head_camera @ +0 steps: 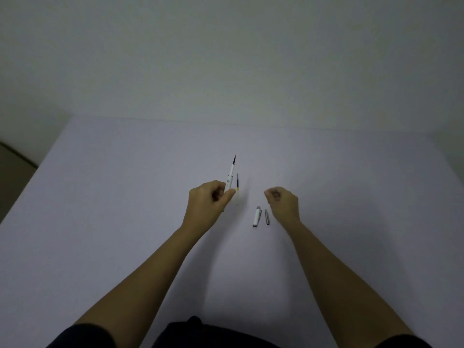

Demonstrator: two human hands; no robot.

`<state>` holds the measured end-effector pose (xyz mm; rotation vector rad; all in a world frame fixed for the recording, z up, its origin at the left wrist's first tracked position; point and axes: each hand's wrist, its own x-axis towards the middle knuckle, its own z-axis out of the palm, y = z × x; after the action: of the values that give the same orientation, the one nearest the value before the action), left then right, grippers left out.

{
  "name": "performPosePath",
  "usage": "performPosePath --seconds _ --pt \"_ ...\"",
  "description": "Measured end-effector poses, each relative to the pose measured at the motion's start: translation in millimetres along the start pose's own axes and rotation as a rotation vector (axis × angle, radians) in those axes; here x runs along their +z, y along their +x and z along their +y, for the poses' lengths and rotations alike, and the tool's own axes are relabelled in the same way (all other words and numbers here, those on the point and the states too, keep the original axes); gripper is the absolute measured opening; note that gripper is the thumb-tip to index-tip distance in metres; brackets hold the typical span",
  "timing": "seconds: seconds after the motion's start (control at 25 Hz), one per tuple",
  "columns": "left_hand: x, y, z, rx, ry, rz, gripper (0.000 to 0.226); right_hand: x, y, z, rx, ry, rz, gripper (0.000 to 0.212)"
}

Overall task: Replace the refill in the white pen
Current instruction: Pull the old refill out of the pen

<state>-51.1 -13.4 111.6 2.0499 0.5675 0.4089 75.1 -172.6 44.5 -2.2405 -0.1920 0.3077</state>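
My left hand [209, 199] grips the white pen barrel [231, 175], which points up and away with a dark refill tip sticking out of its far end. A loose refill [237, 185], dark with a yellow band and a clear lower part, lies on the table just right of that hand. My right hand [282, 202] hovers to the right with its fingers curled and nothing visible in them. Below and left of it lie the white pen cap [256, 217] and a small grey metal tip piece [267, 217], side by side.
The pale lilac table [125, 197] ends at a far edge against a plain wall, and its left edge drops to a darker floor. My dark clothing shows at the bottom of the view.
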Motion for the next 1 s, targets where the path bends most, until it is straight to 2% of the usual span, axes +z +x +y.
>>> performPosePath --seconds 0.08,0.16,0.24,0.32,0.56,0.68,0.8,0.88,1.0 --pt "-2.0 -0.3 5.0 0.019 0.008 0.012 0.019 -13.3 2.0 -41.0 -0.135 0.108 -0.066 0.018" --pt "-3.7 -1.0 9.3 0.042 0.013 0.017 0.018 -26.0 -2.7 -77.1 -0.254 0.189 -0.219 0.019" --pt "-3.9 -1.9 12.1 0.064 0.018 0.016 0.018 -35.2 -9.3 -100.0 -0.322 0.208 -0.341 0.022" --pt "-3.5 -3.2 14.2 0.08 0.026 0.015 0.018 -40.8 -12.7 -112.4 -0.35 0.209 -0.38 0.023" --pt "-1.2 -4.1 16.3 0.086 0.03 0.005 0.017 -39.7 -5.1 -126.8 -0.315 0.282 -0.355 0.015" --pt "0.6 -2.1 10.8 0.081 0.062 -0.009 0.02 -38.1 5.0 -137.1 -0.227 0.485 -0.34 0.016" --pt "0.0 2.4 1.1 0.053 0.06 -0.011 0.022 -37.3 25.2 -138.5 -0.149 0.661 -0.227 0.018" --pt "-2.0 8.5 -5.0 0.032 0.055 0.0 0.023 -29.8 40.9 -126.2 -0.116 0.642 -0.143 0.018" --pt "-4.1 23.5 -11.7 0.009 0.057 0.016 0.023 -4.6 58.5 -94.1 -0.068 0.42 -0.071 0.024"
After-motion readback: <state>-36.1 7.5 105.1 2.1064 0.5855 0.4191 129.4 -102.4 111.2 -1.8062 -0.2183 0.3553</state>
